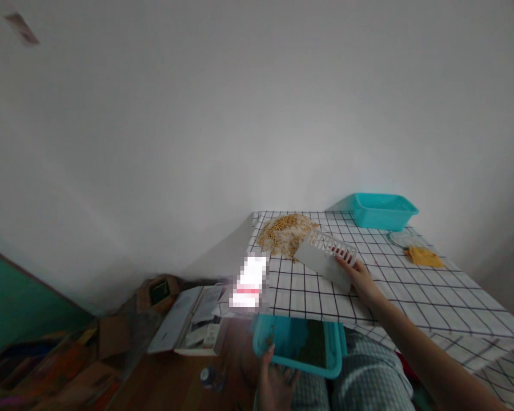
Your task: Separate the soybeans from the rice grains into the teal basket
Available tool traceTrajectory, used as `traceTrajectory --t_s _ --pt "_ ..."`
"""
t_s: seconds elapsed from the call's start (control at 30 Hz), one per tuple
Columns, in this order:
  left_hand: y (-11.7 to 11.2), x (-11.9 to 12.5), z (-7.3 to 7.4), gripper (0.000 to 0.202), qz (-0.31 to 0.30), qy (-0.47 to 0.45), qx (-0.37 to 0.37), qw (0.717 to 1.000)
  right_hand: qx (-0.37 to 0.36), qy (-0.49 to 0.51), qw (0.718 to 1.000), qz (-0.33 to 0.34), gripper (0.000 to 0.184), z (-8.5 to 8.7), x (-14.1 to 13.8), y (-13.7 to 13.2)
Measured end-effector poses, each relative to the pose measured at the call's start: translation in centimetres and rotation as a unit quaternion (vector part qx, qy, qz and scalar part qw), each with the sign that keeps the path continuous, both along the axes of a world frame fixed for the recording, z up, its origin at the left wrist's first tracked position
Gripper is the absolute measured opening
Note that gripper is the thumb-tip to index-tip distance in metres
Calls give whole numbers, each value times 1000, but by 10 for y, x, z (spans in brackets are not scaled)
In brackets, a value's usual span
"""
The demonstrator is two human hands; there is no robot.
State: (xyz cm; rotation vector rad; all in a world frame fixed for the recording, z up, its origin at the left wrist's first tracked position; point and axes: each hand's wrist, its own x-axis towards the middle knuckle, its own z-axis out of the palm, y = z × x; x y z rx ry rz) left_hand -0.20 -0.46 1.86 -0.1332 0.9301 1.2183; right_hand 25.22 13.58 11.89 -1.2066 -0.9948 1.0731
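Note:
My right hand (358, 275) grips a white slotted plastic scoop (325, 256), tilted on the checked tablecloth (411, 291) just right of a pile of tan grains (284, 232). Below the table's near edge, my left hand (276, 379) holds the rim of a turquoise tray (300, 345) over my lap. A dark greenish layer and a few grains lie inside that tray.
A second turquoise tub (383, 210) stands at the table's far edge by the white wall. An orange cloth (425, 257) and a pale lid lie to the right. Books, papers and cardboard boxes (188, 325) clutter the floor at left.

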Motion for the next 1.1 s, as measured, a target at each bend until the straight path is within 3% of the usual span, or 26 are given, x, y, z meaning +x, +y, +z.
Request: traceTrajectory --t_s 1.1 --pt "1 1 0 63 5 6 3 1000 17 26 1000 -4 42 -3 2 3"
